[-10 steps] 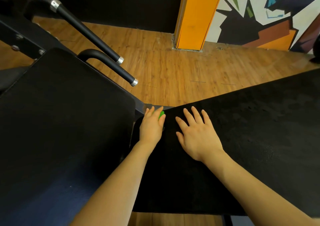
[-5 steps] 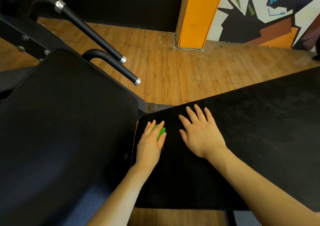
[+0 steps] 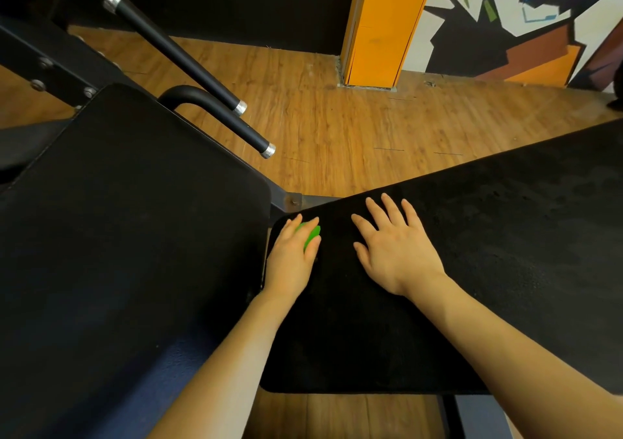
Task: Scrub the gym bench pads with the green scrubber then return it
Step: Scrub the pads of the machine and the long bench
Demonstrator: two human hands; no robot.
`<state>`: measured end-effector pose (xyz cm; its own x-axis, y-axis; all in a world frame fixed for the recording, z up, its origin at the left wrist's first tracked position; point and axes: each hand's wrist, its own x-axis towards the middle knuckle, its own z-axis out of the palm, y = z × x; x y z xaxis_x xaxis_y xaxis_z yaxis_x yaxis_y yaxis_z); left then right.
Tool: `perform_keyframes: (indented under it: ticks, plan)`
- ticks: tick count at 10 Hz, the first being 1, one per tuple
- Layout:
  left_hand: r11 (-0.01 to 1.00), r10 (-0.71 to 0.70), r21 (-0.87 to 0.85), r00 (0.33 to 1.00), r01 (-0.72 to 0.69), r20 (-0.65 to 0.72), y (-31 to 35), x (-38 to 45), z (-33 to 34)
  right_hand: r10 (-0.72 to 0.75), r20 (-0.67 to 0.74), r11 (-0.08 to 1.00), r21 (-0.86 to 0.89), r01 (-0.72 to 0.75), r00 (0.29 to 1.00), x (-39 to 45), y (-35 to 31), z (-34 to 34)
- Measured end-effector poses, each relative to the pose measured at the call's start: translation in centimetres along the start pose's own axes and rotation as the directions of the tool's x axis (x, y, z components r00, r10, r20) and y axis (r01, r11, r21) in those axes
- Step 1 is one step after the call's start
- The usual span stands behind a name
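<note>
Two black bench pads fill the view: a large one (image 3: 118, 236) on the left and a long one (image 3: 488, 253) running to the right. My left hand (image 3: 291, 260) presses the green scrubber (image 3: 312, 234) onto the long pad's near-left corner; only a sliver of green shows between my fingers. My right hand (image 3: 394, 246) lies flat on the same pad just to the right, fingers spread, holding nothing.
Two black handle bars (image 3: 215, 115) with silver end caps jut over the wooden floor (image 3: 337, 128) behind the left pad. A metal frame joint (image 3: 291, 201) sits between the pads. An orange pillar (image 3: 384, 24) and a painted wall stand at the back.
My left hand with the scrubber slid back toward me along the pad's left end, then forward again a little. My right hand stayed flat in place.
</note>
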<state>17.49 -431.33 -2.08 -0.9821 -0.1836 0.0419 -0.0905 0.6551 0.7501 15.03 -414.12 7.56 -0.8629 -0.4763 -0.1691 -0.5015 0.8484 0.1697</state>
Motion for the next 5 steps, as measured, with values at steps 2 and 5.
perform_keyframes:
  ticks: [2, 5]
  plan:
    - [0.999, 0.037, -0.022, 0.999, -0.038, -0.022, -0.9, -5.0, 0.0, 0.006, 0.011, 1.0, -0.002, -0.006, 1.0, 0.0, 0.0, 0.0]
    - [0.999, 0.041, -0.007, 0.999, -0.041, -0.012, -0.8, -1.9, 0.0, 0.011, 0.01, 1.0, -0.015, -0.011, 1.0, 0.0, -0.1, -0.1]
